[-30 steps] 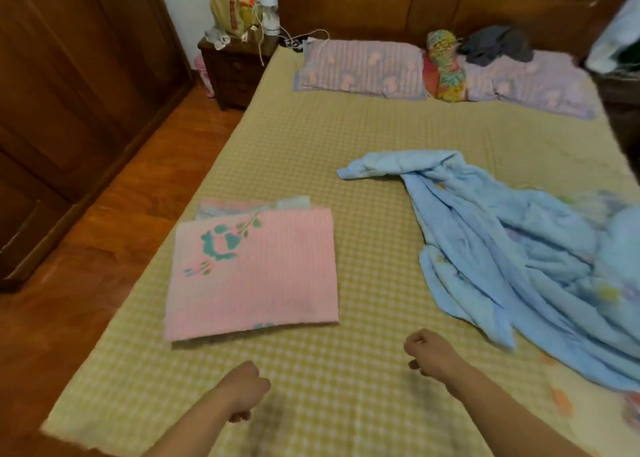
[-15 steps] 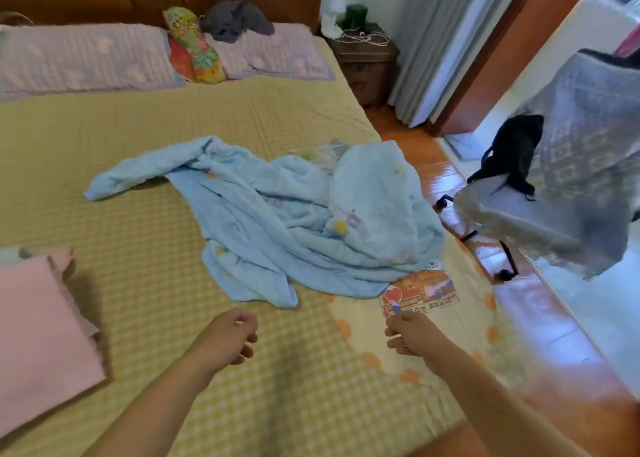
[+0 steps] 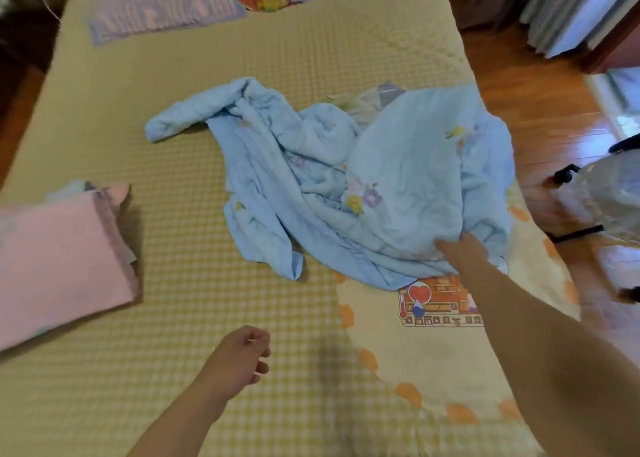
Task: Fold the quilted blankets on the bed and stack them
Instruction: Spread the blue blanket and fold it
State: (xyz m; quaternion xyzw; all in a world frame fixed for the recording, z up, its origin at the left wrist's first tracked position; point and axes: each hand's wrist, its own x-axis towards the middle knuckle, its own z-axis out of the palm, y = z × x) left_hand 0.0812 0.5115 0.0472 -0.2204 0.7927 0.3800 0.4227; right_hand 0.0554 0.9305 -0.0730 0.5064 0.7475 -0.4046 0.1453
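Reaching forward since before, right hand (image 3: pixel 462 252) now grips blue blanket (image 3: pixel 398 179); left hand (image 3: pixel 242 356) loosely curled, empty.

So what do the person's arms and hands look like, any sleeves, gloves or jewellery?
Both forearms are bare, with no sleeve in view. The left hand and right hand wear no gloves, and no ring, watch or bracelet shows. The right hand is blurred, so fine detail cannot be told.

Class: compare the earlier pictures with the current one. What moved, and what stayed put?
The right hand has reached forward onto the crumpled blue blanket; whether it grips is unclear. The left hand stays loosely curled, empty. The folded pink blanket hasn't moved.
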